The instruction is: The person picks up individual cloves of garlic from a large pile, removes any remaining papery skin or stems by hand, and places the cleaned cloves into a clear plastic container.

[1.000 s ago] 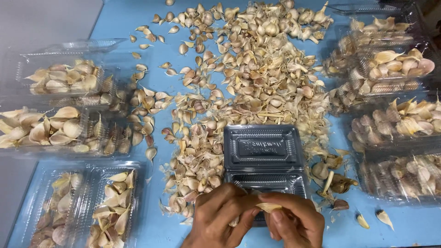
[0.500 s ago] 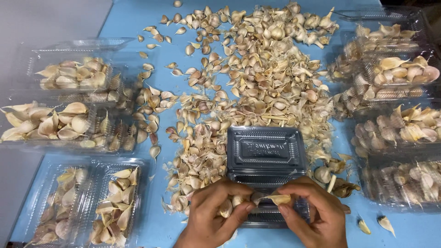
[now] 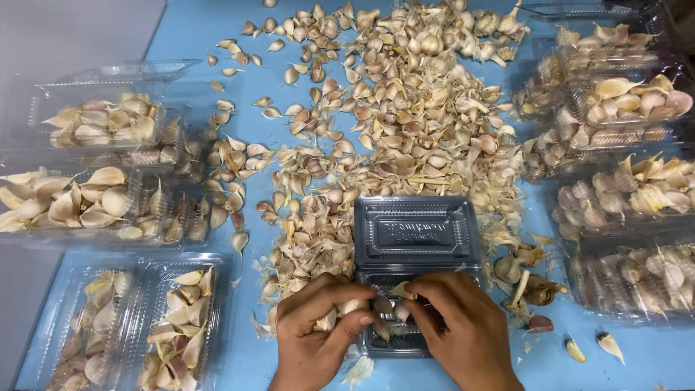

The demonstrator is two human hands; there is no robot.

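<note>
My left hand [image 3: 318, 329] curls its fingers around a few garlic cloves [image 3: 347, 308] at the near edge of the counter [image 3: 188, 29], and my right hand [image 3: 460, 326] pinches a pale clove [image 3: 402, 291] over the clear hinged tray [image 3: 416, 271], whose dark lid stands open behind it. The cloves are cream with papery skins. A loose heap of garlic [image 3: 405, 123] spreads far across the blue counter. Filled clear packs [image 3: 94, 181] line the left, more packs [image 3: 622, 181] the right. Since a moment ago, my hands have closed in over the tray.
</note>
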